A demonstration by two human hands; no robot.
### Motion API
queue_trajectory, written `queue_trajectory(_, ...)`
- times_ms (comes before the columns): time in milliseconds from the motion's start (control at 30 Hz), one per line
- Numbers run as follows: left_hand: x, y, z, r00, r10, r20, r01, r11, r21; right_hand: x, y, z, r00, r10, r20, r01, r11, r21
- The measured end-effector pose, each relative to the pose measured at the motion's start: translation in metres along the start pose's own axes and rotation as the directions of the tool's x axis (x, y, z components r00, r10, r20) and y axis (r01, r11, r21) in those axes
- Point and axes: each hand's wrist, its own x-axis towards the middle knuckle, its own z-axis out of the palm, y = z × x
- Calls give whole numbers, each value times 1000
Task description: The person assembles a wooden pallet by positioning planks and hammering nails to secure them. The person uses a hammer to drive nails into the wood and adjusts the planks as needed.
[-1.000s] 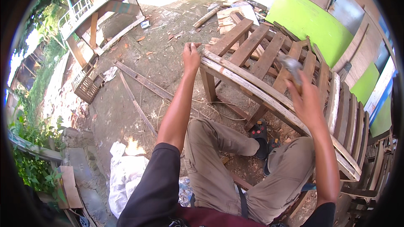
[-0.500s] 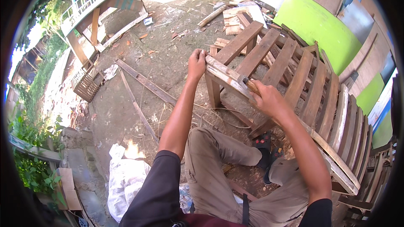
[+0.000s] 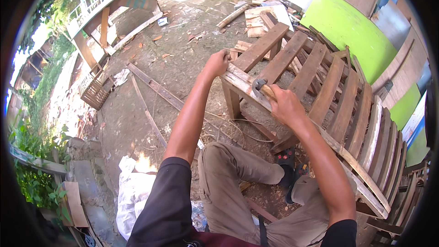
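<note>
My right hand (image 3: 286,105) is wrapped round the wooden handle of a hammer (image 3: 259,85). Its metal head lies over the near edge rail (image 3: 242,78) of a slatted wooden frame (image 3: 312,66), apparently close to the wood; contact cannot be made out. My left hand (image 3: 218,63) grips the frame's far-left corner, fingers closed and partly hidden. Dark brown slats run across the frame, with one pale-edged slat among them. A leg post (image 3: 232,102) stands under the corner my left hand holds.
Scrap boards (image 3: 256,20) pile up behind the frame, near a bright green panel (image 3: 350,27). Long wooden strips (image 3: 157,89) and loose cord (image 3: 235,130) lie on the ground to the left. A white sack (image 3: 135,192) sits by my left arm; a plastic crate (image 3: 95,90) lies farther off.
The hammer has turned in my right hand and its head now shows more fully, slightly higher over the rail. My left hand has shifted a little at the corner.
</note>
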Motion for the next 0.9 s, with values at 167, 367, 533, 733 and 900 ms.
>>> queue_trajectory(167,9,-13,3,995,-17,101,1,989,150,-3,-11,-7,998,12,56,-15,998,57)
queue_trajectory(367,6,-4,2,995,-46,89,34,990,137,5,-11,13,962,-247,-120,248,969,-5)
queue_trajectory(533,3,-4,2,997,-76,16,74,993,91,11,-17,24,979,-203,-15,204,979,7)
queue_trajectory(733,-25,12,-6,964,-10,-266,-61,964,-257,12,-19,22,977,-212,0,212,977,10)
queue_trajectory(900,-48,30,-2,966,3,-257,-114,902,-417,10,-15,23,972,-232,-17,233,973,9)
